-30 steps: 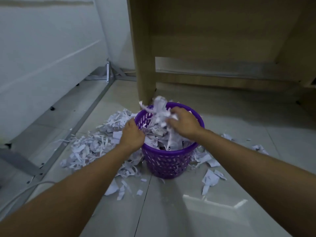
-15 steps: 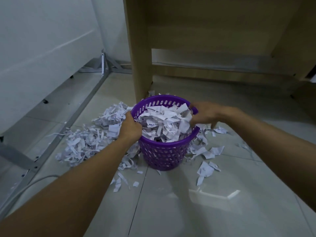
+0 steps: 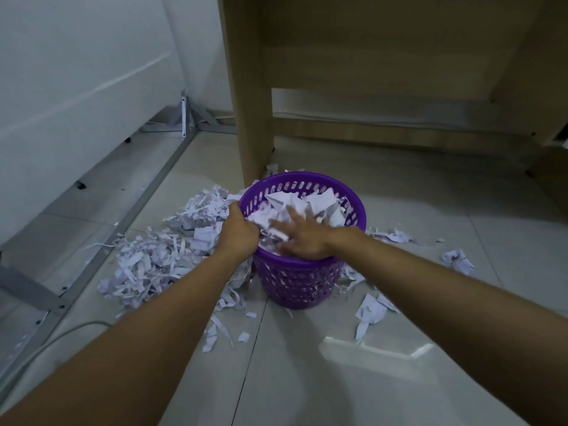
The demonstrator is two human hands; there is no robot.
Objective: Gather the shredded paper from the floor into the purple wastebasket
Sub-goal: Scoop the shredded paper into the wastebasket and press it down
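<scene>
An office: a wooden desk [image 3: 368, 72] stands at twelve o'clock, shredded paper [image 3: 153, 259] strews the tiled floor [image 3: 430, 210], a partition's metal feet [image 3: 184, 118] at ten.

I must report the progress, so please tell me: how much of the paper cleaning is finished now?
Done: the purple wastebasket is already heaped with shreds. In hand: the left hand grips its rim while the right hand presses the paper down with spread fingers. Left: the big shredded pile beside it and scattered scraps on the floor.
</scene>
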